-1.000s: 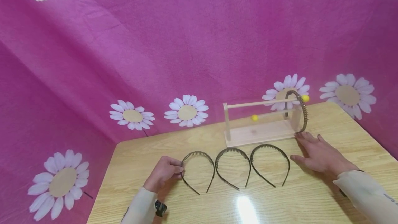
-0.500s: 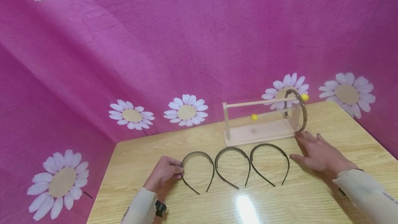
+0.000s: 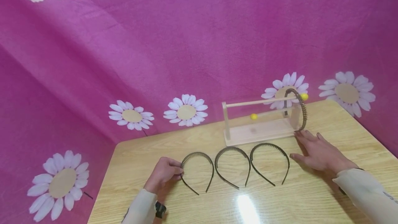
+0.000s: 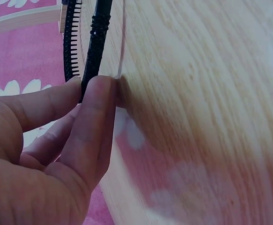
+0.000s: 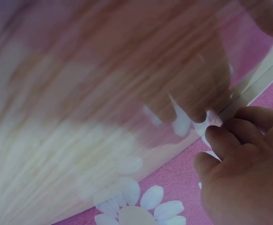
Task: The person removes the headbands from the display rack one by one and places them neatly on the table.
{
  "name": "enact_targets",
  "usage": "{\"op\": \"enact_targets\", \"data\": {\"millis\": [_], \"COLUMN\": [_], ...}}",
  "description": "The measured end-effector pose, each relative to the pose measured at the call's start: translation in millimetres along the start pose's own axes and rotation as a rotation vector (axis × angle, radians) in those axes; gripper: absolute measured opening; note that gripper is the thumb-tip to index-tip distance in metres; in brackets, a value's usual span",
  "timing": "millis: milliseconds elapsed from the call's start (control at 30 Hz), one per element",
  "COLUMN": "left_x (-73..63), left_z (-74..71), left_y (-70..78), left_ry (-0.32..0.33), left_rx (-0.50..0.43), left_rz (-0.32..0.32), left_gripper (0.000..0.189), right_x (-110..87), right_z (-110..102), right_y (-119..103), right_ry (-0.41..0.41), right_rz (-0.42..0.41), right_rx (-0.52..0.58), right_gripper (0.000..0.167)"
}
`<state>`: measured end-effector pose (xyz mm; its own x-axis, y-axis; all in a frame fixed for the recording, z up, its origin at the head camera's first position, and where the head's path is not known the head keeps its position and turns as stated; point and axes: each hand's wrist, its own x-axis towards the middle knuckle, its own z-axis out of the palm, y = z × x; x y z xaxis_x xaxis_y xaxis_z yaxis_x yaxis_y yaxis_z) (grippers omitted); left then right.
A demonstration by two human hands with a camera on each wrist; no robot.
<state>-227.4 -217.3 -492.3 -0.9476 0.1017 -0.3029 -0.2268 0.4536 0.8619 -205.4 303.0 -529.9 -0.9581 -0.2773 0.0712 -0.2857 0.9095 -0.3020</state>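
Three dark toothed headbands lie in a row on the table. My left hand (image 3: pixel 163 174) pinches the side of the leftmost headband (image 3: pixel 198 154) between thumb and fingers; the left wrist view shows the dark band (image 4: pixel 96 42) in that pinch. The middle headband (image 3: pixel 232 149) and the right headband (image 3: pixel 268 145) lie beside it, their ends pointing toward me. Another headband (image 3: pixel 304 113) hangs over the upper rod of a pale wooden rack (image 3: pixel 259 132), at its right end. My right hand (image 3: pixel 321 153) rests palm down with fingers spread, fingertips close to the rack's right front corner.
Yellow balls cap the rack's rods, the upper one (image 3: pixel 304 96) at the right and the lower one (image 3: pixel 254 116) near the middle. A pink cloth (image 3: pixel 199 44) with white daisies hangs behind and left of the wooden table (image 3: pixel 136 155).
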Motion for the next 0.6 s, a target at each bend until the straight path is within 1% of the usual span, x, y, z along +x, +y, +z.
{"op": "enact_targets", "data": {"millis": [167,400,500,600], "left_x": [0.1,-2.1,-2.6,-2.7], "left_z": [-0.3,-0.3,-2.6,-6.8], "left_y": [-1.0,-1.3,-2.8,-2.4], "left_ry": [0.005,-0.002,-0.001,0.034], "left_rx": [0.028,0.03,0.053,0.13], "left_rz": [-0.009,-0.011,0.01,0.071], "left_gripper": [0.016,0.012,0.011,0.012], "right_x": [-0.5,-2.8,-2.6,-2.0], "right_z": [0.5,-0.1,0.3,0.5], "right_y": [0.9,1.7,1.4,0.6], "right_ry": [0.002,0.027,0.034,0.031], "right_rz": [0.001,-0.019,-0.021,-0.014], "right_rx": [0.012,0.007,0.009,0.012], "right_gripper": [0.088,0.087,0.087,0.087]}}
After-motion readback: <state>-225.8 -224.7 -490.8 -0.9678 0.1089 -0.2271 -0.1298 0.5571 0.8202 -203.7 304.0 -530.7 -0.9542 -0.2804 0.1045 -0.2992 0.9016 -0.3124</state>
